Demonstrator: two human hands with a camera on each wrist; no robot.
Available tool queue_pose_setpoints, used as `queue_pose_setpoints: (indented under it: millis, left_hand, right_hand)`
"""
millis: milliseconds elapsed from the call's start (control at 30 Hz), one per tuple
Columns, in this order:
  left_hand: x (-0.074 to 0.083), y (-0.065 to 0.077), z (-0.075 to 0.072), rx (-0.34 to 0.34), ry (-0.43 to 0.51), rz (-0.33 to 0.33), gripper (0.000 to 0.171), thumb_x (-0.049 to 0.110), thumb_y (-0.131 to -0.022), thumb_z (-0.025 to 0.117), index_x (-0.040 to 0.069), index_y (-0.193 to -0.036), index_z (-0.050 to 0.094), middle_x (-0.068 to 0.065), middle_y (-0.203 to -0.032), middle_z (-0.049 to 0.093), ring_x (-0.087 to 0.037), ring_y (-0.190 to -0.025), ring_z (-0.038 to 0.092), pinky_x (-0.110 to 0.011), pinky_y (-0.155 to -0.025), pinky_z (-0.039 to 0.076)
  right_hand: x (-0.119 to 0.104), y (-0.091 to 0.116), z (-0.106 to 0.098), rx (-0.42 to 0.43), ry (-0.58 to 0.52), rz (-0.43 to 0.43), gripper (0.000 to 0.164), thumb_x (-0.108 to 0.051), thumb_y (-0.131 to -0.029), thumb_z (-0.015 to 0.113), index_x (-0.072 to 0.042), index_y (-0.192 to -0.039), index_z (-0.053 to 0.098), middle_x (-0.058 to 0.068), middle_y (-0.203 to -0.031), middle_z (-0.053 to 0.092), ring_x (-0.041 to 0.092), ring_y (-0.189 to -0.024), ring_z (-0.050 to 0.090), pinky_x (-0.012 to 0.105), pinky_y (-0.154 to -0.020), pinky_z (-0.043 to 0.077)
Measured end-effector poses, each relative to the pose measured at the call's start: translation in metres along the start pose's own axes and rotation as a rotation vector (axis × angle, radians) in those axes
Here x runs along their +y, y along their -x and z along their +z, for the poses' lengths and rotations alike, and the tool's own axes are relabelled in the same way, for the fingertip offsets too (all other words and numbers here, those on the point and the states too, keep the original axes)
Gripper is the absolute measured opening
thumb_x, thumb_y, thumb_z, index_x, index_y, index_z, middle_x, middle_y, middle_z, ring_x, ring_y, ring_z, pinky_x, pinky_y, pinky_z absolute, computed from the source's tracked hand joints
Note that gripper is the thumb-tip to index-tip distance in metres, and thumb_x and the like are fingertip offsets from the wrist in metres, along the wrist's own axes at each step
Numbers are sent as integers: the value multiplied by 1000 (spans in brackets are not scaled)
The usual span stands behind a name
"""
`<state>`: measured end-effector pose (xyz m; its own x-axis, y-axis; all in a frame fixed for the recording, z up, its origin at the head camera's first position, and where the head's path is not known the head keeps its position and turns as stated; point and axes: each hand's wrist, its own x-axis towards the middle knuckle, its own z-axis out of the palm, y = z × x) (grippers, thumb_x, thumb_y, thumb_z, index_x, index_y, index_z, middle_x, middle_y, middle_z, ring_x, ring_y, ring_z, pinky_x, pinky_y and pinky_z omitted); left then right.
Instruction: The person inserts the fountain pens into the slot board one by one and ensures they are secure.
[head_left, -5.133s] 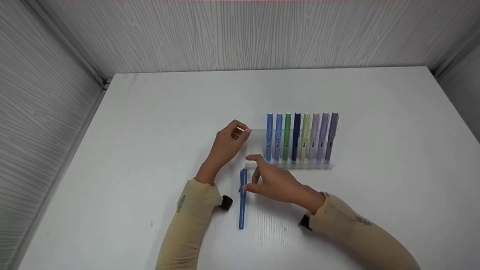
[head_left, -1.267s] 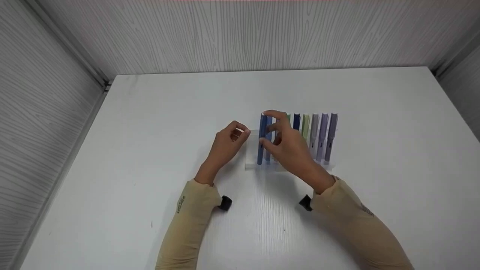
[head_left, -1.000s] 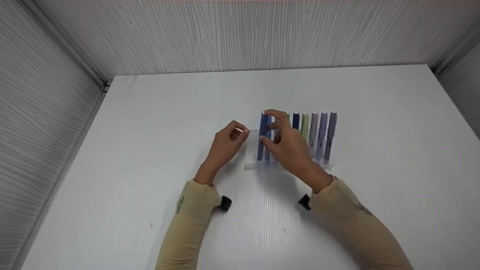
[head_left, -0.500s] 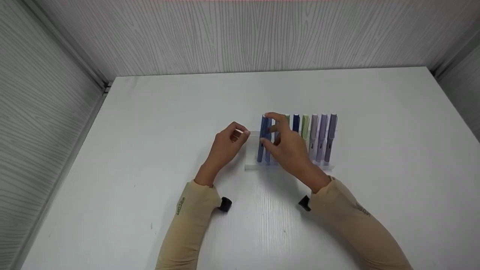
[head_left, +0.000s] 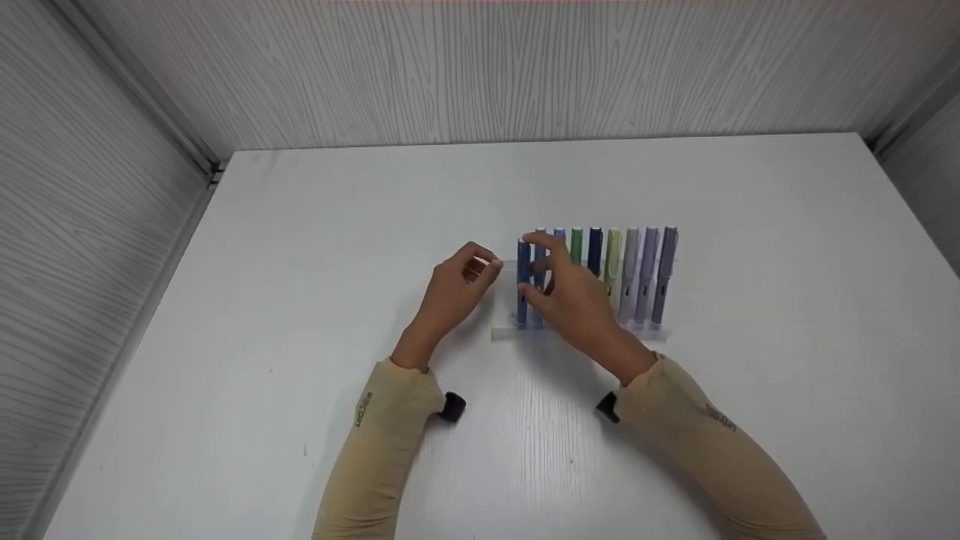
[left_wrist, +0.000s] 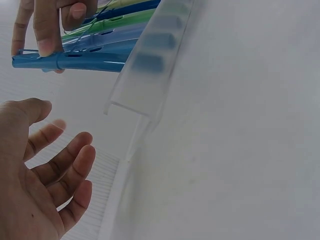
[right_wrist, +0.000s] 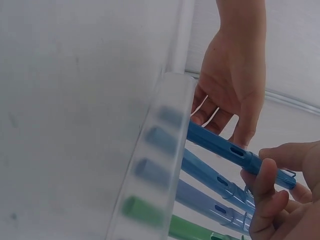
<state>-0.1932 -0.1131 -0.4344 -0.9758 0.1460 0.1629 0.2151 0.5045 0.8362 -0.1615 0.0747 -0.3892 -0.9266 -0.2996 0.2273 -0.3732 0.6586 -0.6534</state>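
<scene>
My right hand (head_left: 581,304) pinches a blue fountain pen (head_left: 523,264) between thumb and fingers near its cap, at the left end of a clear acrylic pen rack (head_left: 504,334). In the right wrist view the pen's lower end shows blurred through the rack's frosted strip (right_wrist: 172,92). Several capped pens stand in a row to its right, including a green pen (head_left: 577,244), a navy pen (head_left: 595,247) and a grey-purple pen (head_left: 666,259); the hand partly covers some. My left hand (head_left: 456,289) is by the rack's left end, fingers loosely bent, holding nothing.
The rack stands on a white table (head_left: 337,225). A grey wood-grain panel (head_left: 480,75) rises behind the table, with another panel (head_left: 75,187) along the left side. Black wrist cameras (head_left: 452,406) sit at both tan sleeves (head_left: 390,435).
The blue pen lay on the table before the rack; my right hand has lifted it upright to the row's left end. Over the last half second its top lowered slightly. My left hand stayed put.
</scene>
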Motion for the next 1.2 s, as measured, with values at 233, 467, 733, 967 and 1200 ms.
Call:
queue_pose_setpoints:
  millis: [233,467,733,967,1200]
  left_hand:
    - [1,0,0,-5,11,-15,23,34,-97,58,14,-107,62,-7,-96,70,-18,-87,62,-34,-80,49]
    - [3,0,-1,-12,25,-4,23,34,-97,58,13,-107,62,-7,-98,70,-19,-87,63,-34,-79,50]
    - [2,1,-1,-15,18,-22,23,33,-97,57,14,-107,62,-7,-99,70,-19,-88,62,-33,-78,50]
    - [3,1,-1,-8,17,-25,23,34,-97,58,14,-108,62,-7,-99,70,-19,-87,62,-34,-78,50]
    - [3,1,0,-10,28,-33,23,34,-96,58,15,-108,63,-6,-100,69,-18,-89,62,-33,-78,50]
  right_hand:
    - [0,0,0,4,61,-9,61,-18,-90,69,-21,-141,35,6,-101,70,16,-64,57,28,-55,44]
    - [-1,-2,1,56,92,-42,62,-17,-87,72,-17,-141,42,4,-107,60,16,-72,51,28,-57,40]
    - [-1,-6,0,43,138,17,65,-19,-87,72,-16,-144,41,7,-105,59,17,-70,50,30,-60,44]
    - [-2,-8,-2,39,214,8,64,-22,-88,71,-16,-144,41,7,-101,60,18,-71,52,33,-60,47]
    - [1,-8,0,61,269,-38,60,-22,-89,70,-16,-143,44,9,-96,62,18,-67,53,34,-57,48]
